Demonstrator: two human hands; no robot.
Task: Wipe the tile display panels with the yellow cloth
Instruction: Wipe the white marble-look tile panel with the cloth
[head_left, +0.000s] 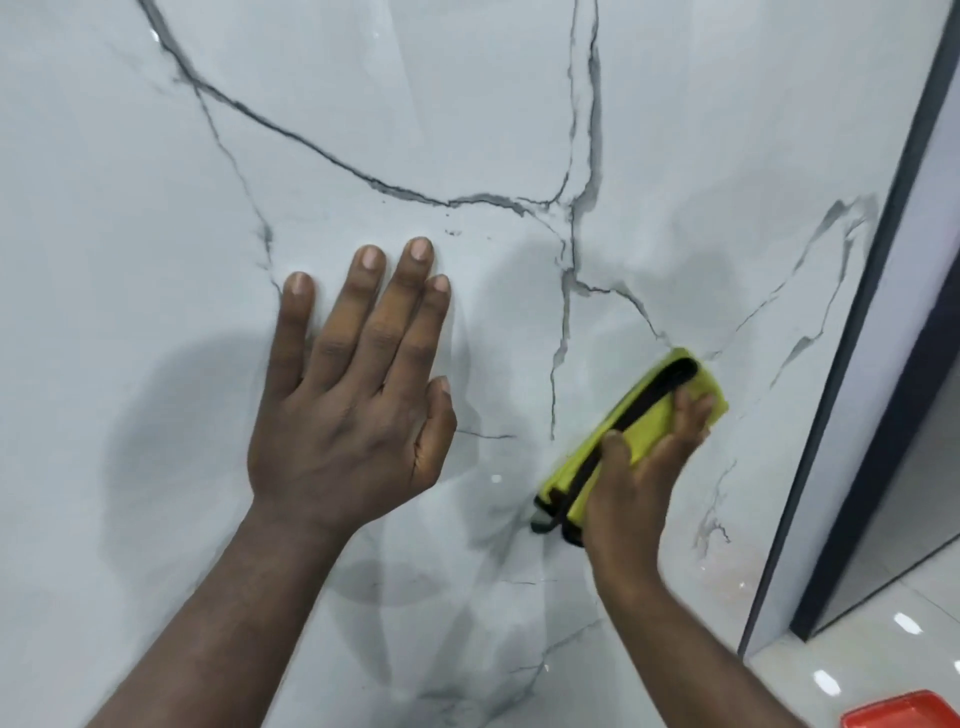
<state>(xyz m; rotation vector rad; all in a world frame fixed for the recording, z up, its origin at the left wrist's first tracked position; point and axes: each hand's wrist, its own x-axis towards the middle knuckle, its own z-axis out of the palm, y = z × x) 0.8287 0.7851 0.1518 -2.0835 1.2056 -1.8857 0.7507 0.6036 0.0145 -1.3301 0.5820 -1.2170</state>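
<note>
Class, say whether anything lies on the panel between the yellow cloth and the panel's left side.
Yes: the left hand rests flat on the panel, left of the yellow cloth under the right hand.

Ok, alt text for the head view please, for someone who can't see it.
A person's right grip presses a folded yellow cloth against a white marble-look tile panel with grey veins. The left grip lies flat on the panel beside it.
</note>
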